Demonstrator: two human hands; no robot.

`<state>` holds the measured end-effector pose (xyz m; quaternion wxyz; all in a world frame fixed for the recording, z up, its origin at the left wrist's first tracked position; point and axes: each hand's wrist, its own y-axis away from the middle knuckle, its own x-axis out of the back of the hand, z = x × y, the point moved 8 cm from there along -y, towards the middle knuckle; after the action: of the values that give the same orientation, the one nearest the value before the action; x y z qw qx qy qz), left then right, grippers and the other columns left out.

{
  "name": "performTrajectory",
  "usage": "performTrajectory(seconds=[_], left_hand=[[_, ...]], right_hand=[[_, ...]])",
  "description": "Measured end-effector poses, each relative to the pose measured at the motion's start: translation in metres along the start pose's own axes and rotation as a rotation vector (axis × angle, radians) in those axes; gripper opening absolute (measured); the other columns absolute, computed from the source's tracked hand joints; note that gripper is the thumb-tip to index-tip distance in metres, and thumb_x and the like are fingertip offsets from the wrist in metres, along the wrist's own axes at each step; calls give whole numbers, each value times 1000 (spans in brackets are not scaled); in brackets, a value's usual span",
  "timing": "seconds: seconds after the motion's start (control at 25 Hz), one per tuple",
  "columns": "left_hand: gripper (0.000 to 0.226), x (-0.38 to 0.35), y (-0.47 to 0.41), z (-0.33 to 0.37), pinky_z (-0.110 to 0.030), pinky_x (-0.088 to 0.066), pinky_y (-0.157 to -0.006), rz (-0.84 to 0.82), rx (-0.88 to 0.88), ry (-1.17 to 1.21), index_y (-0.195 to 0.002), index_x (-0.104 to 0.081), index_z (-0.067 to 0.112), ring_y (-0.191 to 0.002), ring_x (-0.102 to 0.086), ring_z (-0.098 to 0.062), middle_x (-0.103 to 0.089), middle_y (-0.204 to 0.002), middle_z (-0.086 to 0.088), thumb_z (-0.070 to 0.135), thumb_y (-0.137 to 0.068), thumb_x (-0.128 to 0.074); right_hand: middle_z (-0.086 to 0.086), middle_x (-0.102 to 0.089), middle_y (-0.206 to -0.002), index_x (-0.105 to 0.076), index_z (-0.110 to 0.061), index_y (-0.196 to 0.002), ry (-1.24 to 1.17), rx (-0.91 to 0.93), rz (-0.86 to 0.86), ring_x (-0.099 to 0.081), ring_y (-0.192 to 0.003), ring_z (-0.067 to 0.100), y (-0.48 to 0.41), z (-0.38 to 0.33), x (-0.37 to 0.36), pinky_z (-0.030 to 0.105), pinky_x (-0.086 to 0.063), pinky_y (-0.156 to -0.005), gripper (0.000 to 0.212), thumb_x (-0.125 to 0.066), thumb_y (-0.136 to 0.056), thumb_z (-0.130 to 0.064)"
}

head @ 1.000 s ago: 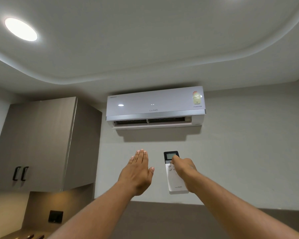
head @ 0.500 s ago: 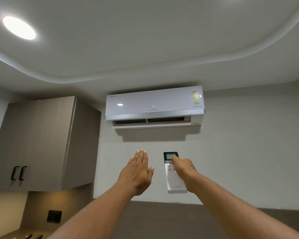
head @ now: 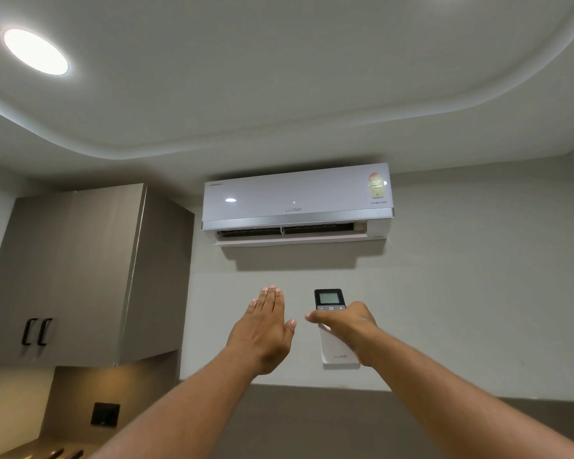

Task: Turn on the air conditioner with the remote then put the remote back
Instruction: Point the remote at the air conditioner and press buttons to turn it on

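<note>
Shifted: right hand [head: 345, 326] thumb now off remote [head: 332, 326] buttons, fingers wrapped on body. Left hand [head: 262, 329] flat, empty. Seat squarely in wall holder [head: 341, 365] before releasing.

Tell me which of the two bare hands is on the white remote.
The right hand: it lies across the white remote in its wall holder. The left hand is flat, open and apart from it.
</note>
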<state>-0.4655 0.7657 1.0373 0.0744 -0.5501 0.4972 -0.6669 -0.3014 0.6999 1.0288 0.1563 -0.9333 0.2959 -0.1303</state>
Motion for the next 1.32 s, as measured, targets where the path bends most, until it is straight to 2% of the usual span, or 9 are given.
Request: performTrajectory(seconds=[0.2,0.32,0.56,0.84,0.96,1.08,1.24,1.32], left_hand=[[68,0,-1,1,-29,8,-109,3,-5,11,-151,8,11,-145,11,-18,12,-160,-6,49,-98,-14],[68,2,-1,1,-30,8,-110,11,-9,12,-151,8,11,-145,11,-18,11,-160,-7,48,-99,-14],[68,-1,1,7,-30,8,-110,0,-21,29,-151,8,11,-145,11,-18,11,-160,-7,48,-98,-14],[68,-13,-6,35,-31,6,-112,-5,-52,98,-151,7,10,-145,10,-18,10,-160,-8,48,-98,-14],[68,-26,-11,74,-31,6,-112,-10,-87,160,-151,7,11,-145,10,-17,9,-161,-7,49,-98,-14],[68,-41,-11,131,-32,4,-113,-27,-134,231,-151,6,11,-145,10,-17,9,-161,-7,48,-98,-14],[68,-51,-10,247,-32,4,-113,-55,-221,381,-151,7,11,-145,10,-17,9,-161,-6,49,-99,-15],[68,-47,-5,313,-32,4,-113,-52,-272,445,-151,6,11,-145,9,-17,9,-161,-6,49,-99,-14]], right_hand=[[7,-67,-86,-61,-16,-94,60,46,24,-65,-70,23,2,-6,-2,29,-50,-56,42,-85,-64,-30],[9,-68,-90,-62,-13,-99,94,80,58,-66,-78,27,4,-10,-1,32,-52,-64,43,-83,-66,-32],[11,-70,-93,-65,-10,-97,197,149,136,-68,-84,29,5,-17,-1,33,-56,-68,38,-80,-70,-32],[0,-61,-71,-59,-18,-79,263,183,238,-63,-69,21,6,-6,28,27,-49,-56,26,-72,-68,-39],[-2,-61,-70,-59,-19,-76,281,142,295,-61,-65,17,6,11,66,23,-45,-50,27,-72,-65,-40],[0,-62,-76,-63,-15,-93,329,103,360,-62,-72,21,15,31,121,21,-39,-47,37,-73,-67,-41],[2,-64,-81,-62,-14,-94,421,34,499,-61,-69,20,46,64,233,27,-48,-56,40,-72,-67,-41],[5,-64,-91,-59,-14,-103,475,5,580,-62,-78,23,72,74,298,30,-48,-61,45,-74,-70,-42]])
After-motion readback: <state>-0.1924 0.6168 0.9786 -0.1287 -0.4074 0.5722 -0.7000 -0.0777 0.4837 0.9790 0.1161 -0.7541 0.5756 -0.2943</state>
